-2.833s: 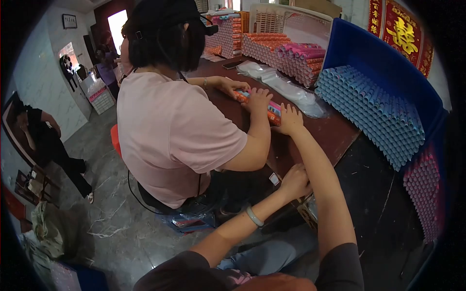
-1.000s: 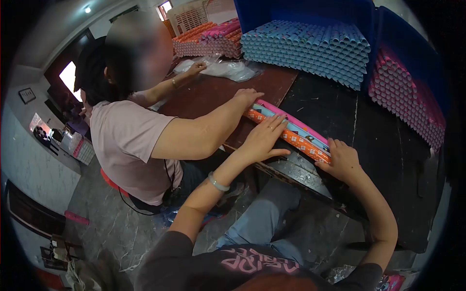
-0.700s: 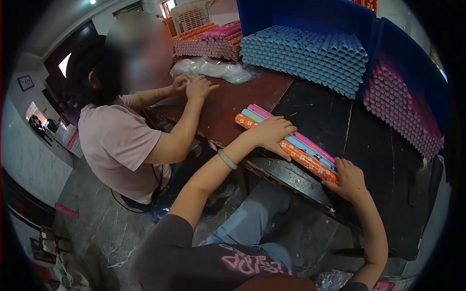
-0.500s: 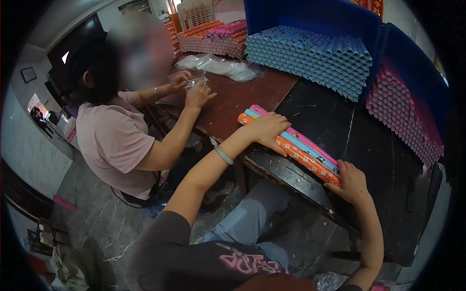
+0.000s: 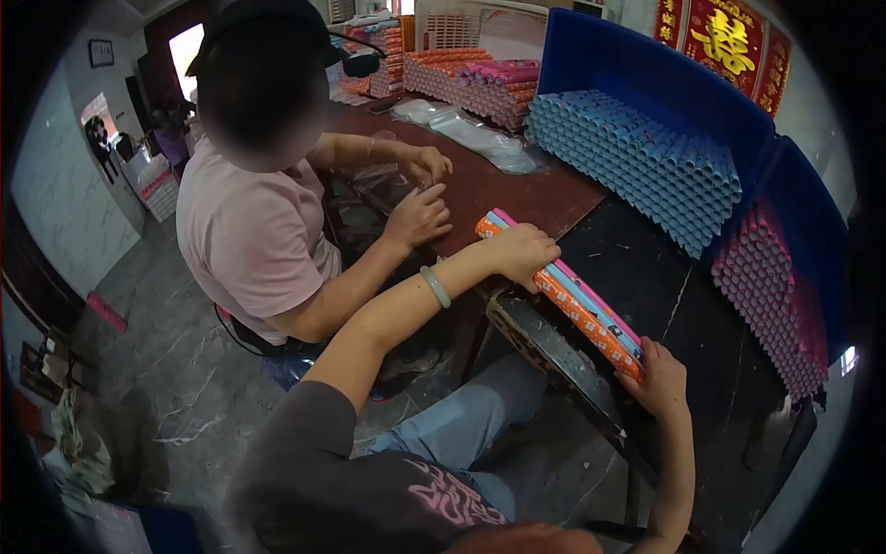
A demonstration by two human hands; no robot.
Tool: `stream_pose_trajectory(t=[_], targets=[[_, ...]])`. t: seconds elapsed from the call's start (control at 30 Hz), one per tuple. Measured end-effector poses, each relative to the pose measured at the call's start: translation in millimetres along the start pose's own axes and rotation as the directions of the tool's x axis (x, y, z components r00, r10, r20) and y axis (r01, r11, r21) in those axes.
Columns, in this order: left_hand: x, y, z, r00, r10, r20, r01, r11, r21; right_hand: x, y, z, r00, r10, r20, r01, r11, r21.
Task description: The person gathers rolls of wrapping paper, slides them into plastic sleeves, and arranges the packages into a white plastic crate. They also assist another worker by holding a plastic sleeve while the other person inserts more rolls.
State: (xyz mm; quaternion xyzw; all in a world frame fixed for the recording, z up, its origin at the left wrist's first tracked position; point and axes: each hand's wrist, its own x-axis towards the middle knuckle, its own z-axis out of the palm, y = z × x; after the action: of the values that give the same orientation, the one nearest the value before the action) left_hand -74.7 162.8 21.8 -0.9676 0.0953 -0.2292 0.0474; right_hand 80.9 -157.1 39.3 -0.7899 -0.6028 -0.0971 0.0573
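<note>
On the near edge of the dark table (image 5: 701, 314) lies a bundle of long paper tubes (image 5: 572, 291), orange, blue and pink side by side. At its far end the left hand (image 5: 524, 254) rests palm down, fingers curled over the tubes. At its near end the right hand (image 5: 660, 379) cups the tube ends, fingers bent around them. Beyond the bundle, blue bins (image 5: 664, 88) hold stacked tubes; left of it a co-worker's hands (image 5: 420, 212) handle clear plastic.

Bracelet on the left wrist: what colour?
Pale green, plain and smooth: the bracelet shows best in the head view, just behind the left hand.
</note>
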Motion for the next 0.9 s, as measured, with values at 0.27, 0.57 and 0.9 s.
stream_pose_trajectory(t=[0.27,0.57,0.9], targets=[[-22.3,-11.7,-18.5,0.997,-0.067,-0.031,0.069,0.995,0.066,25.0,-3.9,12.9,0.991,-0.114,-0.066,0.115,0.993,0.005],[-28.7,-15.8,-22.6,0.993,-0.116,0.016,0.114,0.991,0.069,36.4,-12.0,12.1,0.997,-0.081,-0.007,0.080,0.997,-0.010],[-33.3,-22.5,-21.4,0.995,-0.100,0.008,0.099,0.992,0.076,42.2,-10.5,16.9,0.993,-0.115,-0.007,0.114,0.993,-0.028]])
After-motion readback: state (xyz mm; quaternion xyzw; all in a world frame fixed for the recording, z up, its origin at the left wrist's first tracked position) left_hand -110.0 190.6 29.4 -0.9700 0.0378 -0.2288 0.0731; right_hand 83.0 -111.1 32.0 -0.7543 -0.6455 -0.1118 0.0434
